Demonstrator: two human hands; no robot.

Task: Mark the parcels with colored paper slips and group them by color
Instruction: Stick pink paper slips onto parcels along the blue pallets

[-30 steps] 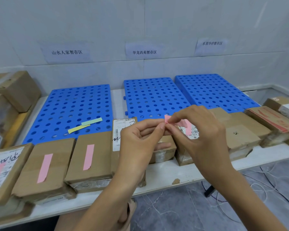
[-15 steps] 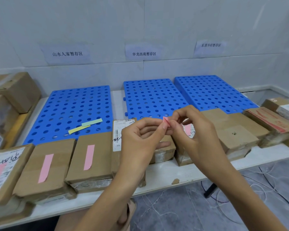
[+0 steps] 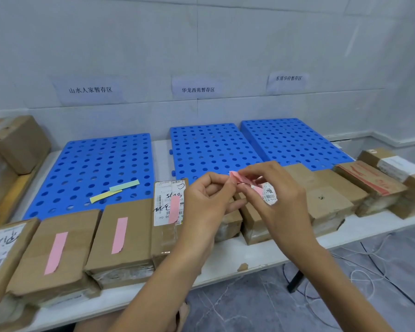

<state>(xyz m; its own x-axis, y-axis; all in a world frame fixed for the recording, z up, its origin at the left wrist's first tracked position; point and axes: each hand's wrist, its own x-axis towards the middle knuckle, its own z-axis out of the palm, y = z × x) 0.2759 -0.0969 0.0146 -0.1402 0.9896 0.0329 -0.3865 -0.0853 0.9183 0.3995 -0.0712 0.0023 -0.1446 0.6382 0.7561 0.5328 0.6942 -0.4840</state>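
Hands: left (image 3: 207, 200), right (image 3: 277, 200) pinching pink slip (image 3: 235, 177) above parcels (image 3: 249, 219)

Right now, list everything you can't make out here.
Head view:
- Pink slip: its length, hidden between the left hand and right hand pinching it.
- Middle parcel: its top, behind the left hand; slip or none, cannot tell.
- Label: print too small, partly under the right hand.
- Front-left parcel: cut by the frame edge.

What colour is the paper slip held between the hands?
Pink. The small paper slip shows best in the head view.
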